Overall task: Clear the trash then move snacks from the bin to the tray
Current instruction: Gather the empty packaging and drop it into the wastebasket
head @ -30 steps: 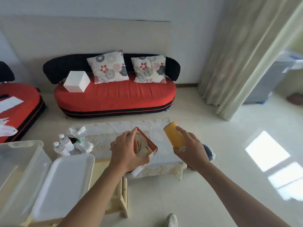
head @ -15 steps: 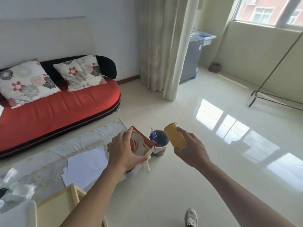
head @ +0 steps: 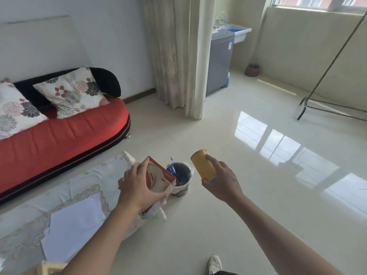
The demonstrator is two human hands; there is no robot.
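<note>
The pale glossy floor fills most of your view, with window light mirrored on its right side; the red sofa with a black back runs along the left wall, and a cream curtain hangs beyond its far end; past the curtain stands a grey appliance, and a thin dark stand leans at the far right. The low table, under a lace-edged cloth, comes in from the lower left; its far right corner lies just beneath your left hand. Two flowered cushions lean on the sofa back; white paper sheets lie on the cloth towards the table's near edge.

Your left hand grips the red and white box from above, fingers spread along its top edge and thumb clamped under the near side; the box is tilted, hanging over the table's right corner and overlapping the left rim of the waste bucket in the view. That small white bucket, lined dark inside, stands on the floor just off the same corner, between your two hands. Your right hand holds the yellow can, fingers curled round its lower part and the index finger laid up its side; the can tilts away to the left, in the air just right of the bucket. A white shoe shows at the bottom edge.
</note>
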